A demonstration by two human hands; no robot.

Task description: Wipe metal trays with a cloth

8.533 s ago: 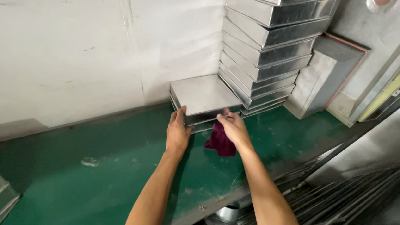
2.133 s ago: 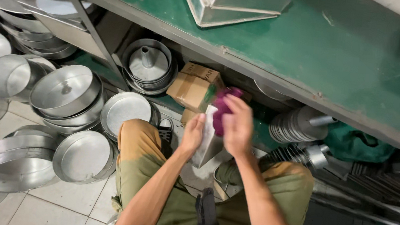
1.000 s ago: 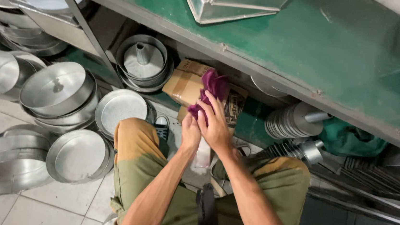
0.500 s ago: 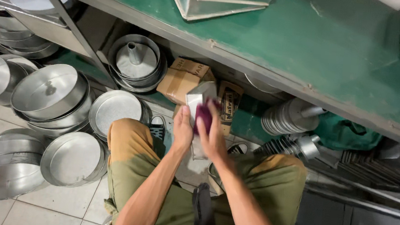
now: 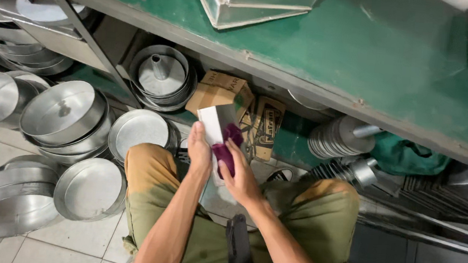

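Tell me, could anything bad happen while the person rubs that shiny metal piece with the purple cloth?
Maybe. The left hand grips the thin metal piece by its edge, which might cut. The right hand rubs with the purple cloth and could slip onto that edge. If dropped, the piece could hit the knees.

- The worktop (image 5: 365, 53) is running across the top, from 11 to 3 o'clock, with a square tray (image 5: 245, 0) lying on it at 12.
- A cardboard box (image 5: 220, 91) is sitting under the worktop, just above centre.
- A funnel pan (image 5: 162, 77) is resting to the box's left, at 11.
- Round pans (image 5: 63, 114) are standing stacked on the floor at 9.
- A metal piece (image 5: 215, 121) is sitting between the hands at centre, left hand (image 5: 199, 152) left of the right hand (image 5: 241, 177).
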